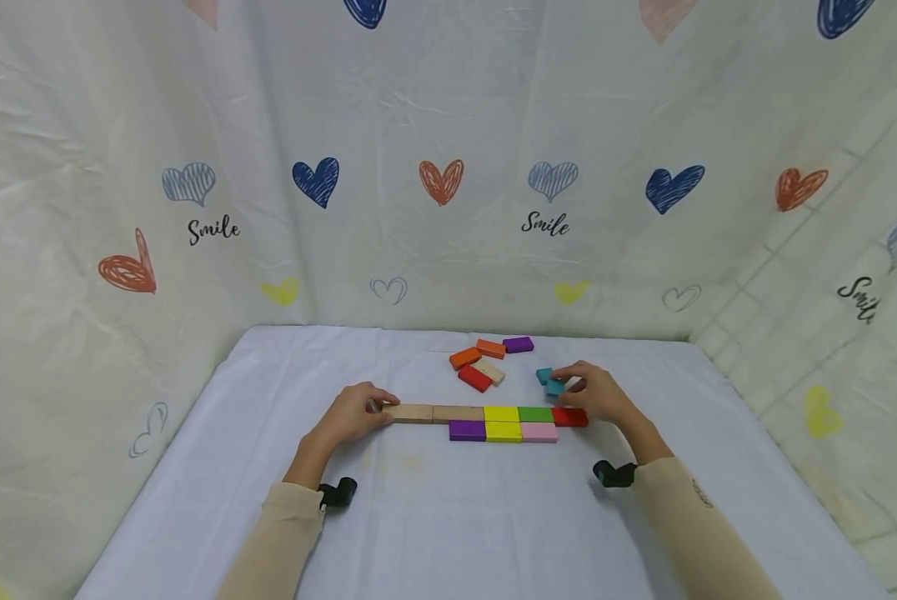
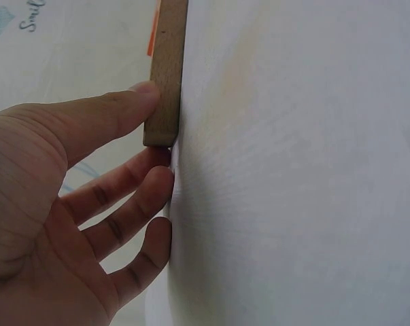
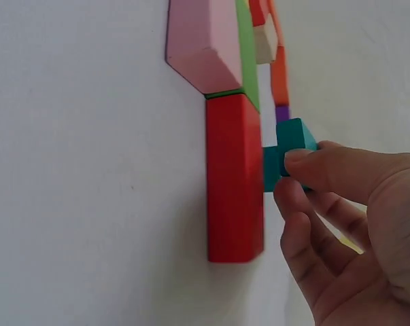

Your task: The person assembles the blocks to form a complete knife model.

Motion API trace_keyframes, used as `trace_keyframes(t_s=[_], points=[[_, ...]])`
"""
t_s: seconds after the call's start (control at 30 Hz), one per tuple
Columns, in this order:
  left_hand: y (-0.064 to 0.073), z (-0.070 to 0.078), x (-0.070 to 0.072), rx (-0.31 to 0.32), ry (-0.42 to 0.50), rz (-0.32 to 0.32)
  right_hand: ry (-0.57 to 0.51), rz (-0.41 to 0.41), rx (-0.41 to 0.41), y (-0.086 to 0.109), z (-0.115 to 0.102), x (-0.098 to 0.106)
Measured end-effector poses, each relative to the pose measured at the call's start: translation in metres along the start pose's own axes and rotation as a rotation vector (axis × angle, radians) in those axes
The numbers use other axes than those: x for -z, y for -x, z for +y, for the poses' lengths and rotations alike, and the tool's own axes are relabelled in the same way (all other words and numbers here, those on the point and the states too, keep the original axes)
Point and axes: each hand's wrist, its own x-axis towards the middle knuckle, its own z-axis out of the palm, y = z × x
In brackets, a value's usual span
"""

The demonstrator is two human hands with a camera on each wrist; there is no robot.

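Note:
My left hand (image 1: pixel 356 412) pinches the outer end of a plain wooden block (image 1: pixel 411 413), thumb on its near side and the other fingertips behind. That block ends a row with a second wooden block (image 1: pixel 458 414), then yellow (image 1: pixel 501 414), green (image 1: pixel 535 414) and red (image 3: pixel 226 183) blocks. Along the row's front lie a purple block (image 1: pixel 467 431), another yellow one (image 1: pixel 503 432) and a pink one (image 1: pixel 539 432). Behind the red block, my right hand (image 1: pixel 598 393) holds a teal block (image 3: pixel 293 139) between thumb and fingers. A second teal block (image 1: pixel 543 376) lies just beyond it.
Further back on the white cloth (image 1: pixel 448 517) lie two orange blocks (image 1: pixel 465 358), a red block (image 1: pixel 474 378), a pale wooden block (image 1: pixel 489 371) and a purple block (image 1: pixel 518 344). A white curtain (image 1: pixel 486 275) printed with hearts hangs behind the table.

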Motion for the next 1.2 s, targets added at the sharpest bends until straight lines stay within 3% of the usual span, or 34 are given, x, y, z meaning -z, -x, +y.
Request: trace_keyframes(t_s=[0.3, 0.67, 1.2], points=[[0.0, 0.001, 0.0, 0.004, 0.004, 0.002, 0.012, -0.007, 0.068, 0.024, 0.003, 0.013], [-0.001, 0.0, 0.0, -0.001, 0.004, 0.001, -0.006, -0.042, 0.133, 0.056, 0.017, 0.012], [-0.001, -0.001, 0.001, -0.001, 0.004, -0.005, 0.023, -0.053, 0.093, 0.064, 0.009, -0.008]])
